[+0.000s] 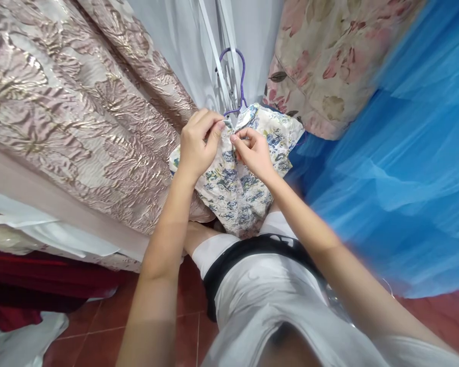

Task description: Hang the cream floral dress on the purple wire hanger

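A white blouse (229, 183) with a blue and yellow floral print hangs in front of me on a purple hanger (243, 76). My left hand (201, 140) pinches the fabric on the left side of its neckline between thumb and fingers. Just beside it, my right hand (252, 150) pinches the front opening a little below the collar. Thumb and forefinger of each hand are pressed together on the cloth. Whatever small fastening may lie between the right fingertips is too hidden to make out.
A pink and gold brocade fabric (92, 117) hangs close on the left. Blue tulle (398, 193) fills the right side, with a floral cloth (329, 61) above it. White straps (214, 51) hang behind the hanger. Dark red cloth (42, 275) is low at left, over red floor tiles (149, 316).
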Available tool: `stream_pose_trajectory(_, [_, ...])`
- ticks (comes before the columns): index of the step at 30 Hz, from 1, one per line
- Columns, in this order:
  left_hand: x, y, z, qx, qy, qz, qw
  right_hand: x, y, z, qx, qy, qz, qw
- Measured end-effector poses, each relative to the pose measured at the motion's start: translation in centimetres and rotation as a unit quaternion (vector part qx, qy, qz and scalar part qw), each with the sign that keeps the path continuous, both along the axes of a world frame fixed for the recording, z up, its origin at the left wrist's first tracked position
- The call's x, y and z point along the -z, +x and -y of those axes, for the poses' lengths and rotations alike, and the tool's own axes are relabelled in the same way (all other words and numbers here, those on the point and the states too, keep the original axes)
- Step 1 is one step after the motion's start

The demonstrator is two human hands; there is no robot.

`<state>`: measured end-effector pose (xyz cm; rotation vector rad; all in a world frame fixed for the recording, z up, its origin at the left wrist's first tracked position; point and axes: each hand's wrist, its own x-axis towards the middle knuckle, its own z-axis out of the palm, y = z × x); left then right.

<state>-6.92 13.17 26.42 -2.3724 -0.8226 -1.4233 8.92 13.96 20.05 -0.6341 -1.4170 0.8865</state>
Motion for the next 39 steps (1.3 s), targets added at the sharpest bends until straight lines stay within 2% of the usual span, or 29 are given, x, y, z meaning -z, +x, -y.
stream_pose_trajectory(6, [0.7,0.3,-0.9,-0.009,0.008,0.001,1.0,0.0,0.3,-0.1,-0.006,-0.013,-0.024,1.0])
stream_pose_trajectory(9, [0.6,0.7,-1.3,-0.011,0.032,0.051,0.998,1.5,-0.3,0.3,0.001,-0.057,-0.029,0.998])
stream_pose_trajectory(11, [-0.2,0.4,-1.6,-0.018,0.056,0.105,0.993,3.2,-0.7,1.3,-0.001,-0.098,-0.015,0.995])
stream_pose_trajectory(13, [-1.4,-1.0,-1.8,-0.029,0.069,0.132,0.988,5.1,-0.6,2.7,-0.002,-0.13,0.0,0.992])
stream_pose_trajectory(16, [-2.3,-5.7,-2.5,-0.056,0.063,0.119,0.989,7.4,0.5,4.9,0.013,-0.154,0.021,0.988])
stream_pose_trajectory(17, [-2.0,-7.6,-2.9,-0.069,0.055,0.117,0.989,7.9,1.0,5.6,0.016,-0.16,0.031,0.986])
stream_pose_trajectory(19, [-0.3,-11.4,-3.3,-0.098,0.029,0.133,0.986,8.8,1.8,6.6,0.006,-0.172,0.05,0.984])
stream_pose_trajectory(21, [2.8,-14.0,-3.4,-0.123,-0.011,0.156,0.98,9.8,2.1,7.3,-0.02,-0.181,0.062,0.981])
stream_pose_trajectory(23, [6.7,-14.8,-3.0,-0.137,-0.06,0.182,0.972,11.0,2.0,7.7,-0.047,-0.192,0.068,0.978])
stream_pose_trajectory(25, [10.6,-13.8,-2.0,-0.152,-0.11,0.212,0.959,12.3,1.7,8.0,-0.059,-0.203,0.079,0.974])
stream_pose_trajectory(27, [13.7,-11.3,-0.7,-0.149,-0.152,0.221,0.952,13.6,1.6,8.1,-0.056,-0.21,0.103,0.971])
stream_pose_trajectory(30, [16.0,-5.8,1.1,-0.079,-0.202,0.182,0.959,14.8,2.0,7.7,-0.027,-0.207,0.164,0.964])
stream_pose_trajectory(32, [15.8,-1.6,2.0,-0.011,-0.203,0.137,0.969,15.2,2.4,7.2,0.002,-0.203,0.21,0.956])
stream_pose_trajectory(35, [14.0,4.6,2.6,0.086,-0.183,0.082,0.976,15.2,2.6,6.7,0.046,-0.202,0.271,0.94])
stream_pose_trajectory(37, [12.5,8.0,2.6,0.085,-0.16,0.116,0.977,15.2,2.5,6.7,0.046,-0.202,0.288,0.935])
stream_pose_trajectory(39, [11.3,10.4,2.3,0.043,-0.139,0.175,0.974,15.3,2.2,6.9,0.023,-0.191,0.275,0.942])
